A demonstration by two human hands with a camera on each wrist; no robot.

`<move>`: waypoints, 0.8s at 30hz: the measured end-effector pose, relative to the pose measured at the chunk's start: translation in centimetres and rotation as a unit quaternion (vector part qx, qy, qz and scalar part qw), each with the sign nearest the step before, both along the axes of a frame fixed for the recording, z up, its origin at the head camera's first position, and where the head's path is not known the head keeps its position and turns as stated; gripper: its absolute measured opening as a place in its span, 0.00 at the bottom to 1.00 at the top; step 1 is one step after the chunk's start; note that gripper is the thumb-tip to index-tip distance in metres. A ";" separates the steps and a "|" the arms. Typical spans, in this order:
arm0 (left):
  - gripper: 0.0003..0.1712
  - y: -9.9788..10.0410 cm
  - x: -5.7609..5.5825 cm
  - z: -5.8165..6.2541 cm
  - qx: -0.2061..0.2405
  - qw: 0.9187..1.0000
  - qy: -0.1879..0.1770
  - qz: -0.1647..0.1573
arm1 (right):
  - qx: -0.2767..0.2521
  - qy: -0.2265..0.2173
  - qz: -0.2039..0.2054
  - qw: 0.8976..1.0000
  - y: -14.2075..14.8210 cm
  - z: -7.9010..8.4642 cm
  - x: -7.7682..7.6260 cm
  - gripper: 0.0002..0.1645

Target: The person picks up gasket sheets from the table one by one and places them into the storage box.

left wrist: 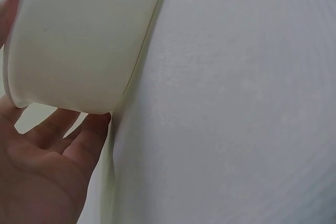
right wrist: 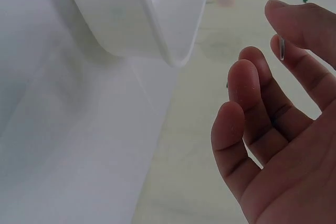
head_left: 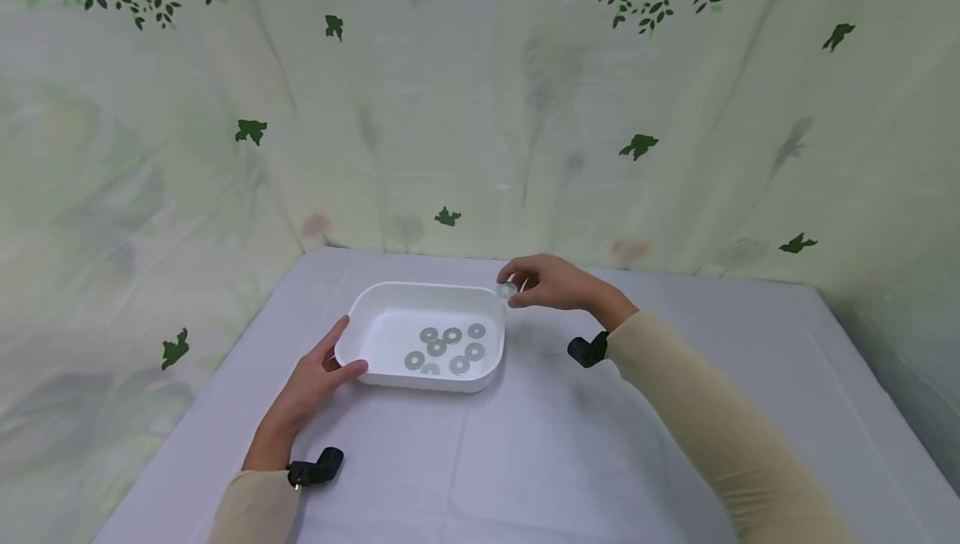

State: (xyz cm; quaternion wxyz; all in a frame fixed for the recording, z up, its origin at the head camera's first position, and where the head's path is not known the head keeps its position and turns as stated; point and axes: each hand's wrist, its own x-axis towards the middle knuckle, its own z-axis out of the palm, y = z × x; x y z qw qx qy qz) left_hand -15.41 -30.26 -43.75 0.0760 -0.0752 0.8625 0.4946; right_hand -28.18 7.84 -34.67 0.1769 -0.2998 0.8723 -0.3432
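A white rectangular tub (head_left: 397,315) with rounded corners stands on the table, several flat grey washers (head_left: 446,337) lying in its right half. At its left end, my left hand (head_left: 309,384) grips the tub, thumb over the rim and fingers against the outer wall. The left wrist view shows the fingertips low on the tub's side. Beside the far right corner, my right hand (head_left: 553,281) pinches one more washer (head_left: 506,289) between thumb and index finger. Seen edge-on in the right wrist view, that washer (right wrist: 282,50) is a thin strip; the other fingers are loosely bent.
A white cloth covers the table (head_left: 525,461). Behind it and along the sides hangs a pale curtain (head_left: 480,127) printed with green leaves. Each wrist carries a small black camera, one of them the right wrist camera (head_left: 587,350).
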 end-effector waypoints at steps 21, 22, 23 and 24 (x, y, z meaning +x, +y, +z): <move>0.55 -0.2 -0.3 -0.2 0.019 1.000 0.014 -0.003 | -0.045 -0.007 0.019 0.999 -8.3 -1.9 -0.3 0.22; 0.55 -0.2 -0.3 -0.2 0.020 1.000 0.012 -0.003 | -0.047 -0.008 0.022 0.999 -8.8 -2.0 -0.1 0.22; 0.56 -0.2 -0.2 -0.3 0.015 1.000 0.008 -0.003 | -0.050 -0.010 0.025 0.998 -9.2 -2.1 0.0 0.22; 0.56 -0.2 -0.1 -0.3 0.013 1.000 0.006 -0.003 | -0.053 -0.012 0.027 0.998 -9.7 -2.2 0.2 0.22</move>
